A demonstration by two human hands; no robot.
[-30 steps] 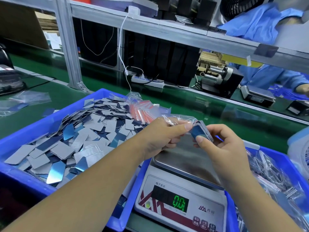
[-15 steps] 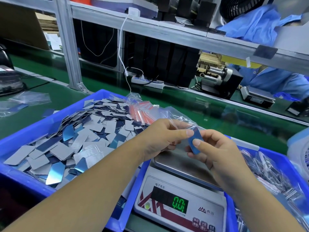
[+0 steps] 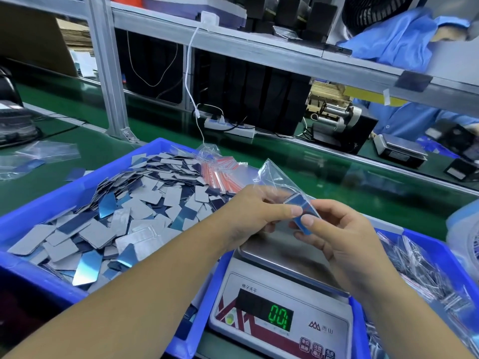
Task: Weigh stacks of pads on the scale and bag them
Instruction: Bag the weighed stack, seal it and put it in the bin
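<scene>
Above the scale (image 3: 282, 317), my left hand (image 3: 255, 211) pinches the mouth of a clear plastic bag (image 3: 274, 174). My right hand (image 3: 337, 237) grips a small stack of blue pads (image 3: 300, 206) whose upper end sits inside the bag's opening. The scale's steel pan (image 3: 264, 252) carries nothing and the green display reads 0.0. A blue bin (image 3: 31, 221) on the left holds a heap of loose grey and blue pads (image 3: 124, 224), with a bundle of red-striped empty bags (image 3: 220, 172) at its far side.
A second blue bin (image 3: 425, 252) on the right holds several filled bags. A green conveyor belt (image 3: 298, 172) runs behind, under a metal shelf frame with a post (image 3: 108, 73). A power strip (image 3: 230, 126) and cables lie beyond. Another person in blue (image 3: 404, 120) works at a far scale.
The clear bag has lifted and opened upward, and the pad stack has slid further into its mouth. Both hands stay above the scale pan.
</scene>
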